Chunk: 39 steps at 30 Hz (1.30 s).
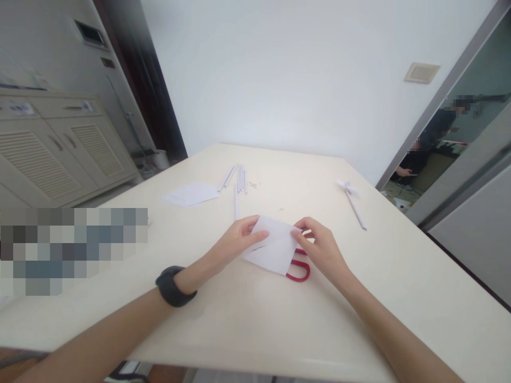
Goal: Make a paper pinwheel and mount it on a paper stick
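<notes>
I'm pinching the white paper sheet (pixel 275 246) at both ends, left hand (pixel 235 242) and right hand (pixel 321 247) gripping opposite edges, its long axis running between them, covering the red scissors (pixel 298 270) nearer my right.

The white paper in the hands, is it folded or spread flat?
Cannot tell. Both hands, left hand and right hand, hold the white paper over the red scissors.

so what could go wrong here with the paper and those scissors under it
The white paper sheet, pinched by the left hand and right hand, covers most of the red-handled scissors. With the blades hidden, a finger might catch them. Folding over that bump could also crease the sheet unevenly. A sweeping arm might knock the rolled paper sticks lying loose on the table.
</notes>
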Each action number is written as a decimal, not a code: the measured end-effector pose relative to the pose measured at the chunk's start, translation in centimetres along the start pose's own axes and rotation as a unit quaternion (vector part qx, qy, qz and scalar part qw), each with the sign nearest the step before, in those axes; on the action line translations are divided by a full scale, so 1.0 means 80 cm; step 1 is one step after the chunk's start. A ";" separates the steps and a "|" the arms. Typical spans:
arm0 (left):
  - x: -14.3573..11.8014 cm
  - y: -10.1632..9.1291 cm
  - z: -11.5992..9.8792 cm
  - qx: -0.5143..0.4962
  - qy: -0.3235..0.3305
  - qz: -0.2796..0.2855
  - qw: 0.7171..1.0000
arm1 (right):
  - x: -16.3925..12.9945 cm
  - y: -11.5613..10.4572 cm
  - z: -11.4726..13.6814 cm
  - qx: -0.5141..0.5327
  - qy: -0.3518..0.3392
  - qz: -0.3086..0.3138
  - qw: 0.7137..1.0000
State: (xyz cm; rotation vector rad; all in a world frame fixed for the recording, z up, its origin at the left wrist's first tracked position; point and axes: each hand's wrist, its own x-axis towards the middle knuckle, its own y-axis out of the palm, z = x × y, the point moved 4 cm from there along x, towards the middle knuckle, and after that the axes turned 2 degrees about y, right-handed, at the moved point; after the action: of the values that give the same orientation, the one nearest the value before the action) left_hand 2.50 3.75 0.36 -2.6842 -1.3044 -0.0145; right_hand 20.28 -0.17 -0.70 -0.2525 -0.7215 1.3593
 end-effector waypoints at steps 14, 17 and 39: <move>0.005 0.008 0.023 0.032 0.002 0.057 0.998 | 0.000 0.008 0.006 -0.009 -0.052 -0.019 0.998; 0.005 0.009 0.027 0.036 0.001 0.069 0.997 | -0.008 0.014 0.016 -0.008 -0.066 0.000 0.998; -0.001 0.027 0.037 -0.053 -0.105 0.054 0.992 | -0.022 0.016 0.036 0.011 -0.084 -0.011 0.996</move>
State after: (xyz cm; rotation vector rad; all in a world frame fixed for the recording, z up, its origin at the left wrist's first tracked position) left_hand 3.93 2.78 -2.88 -2.9103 -1.2420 0.2219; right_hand 17.44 -2.25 0.18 -0.1124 -0.8463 1.3790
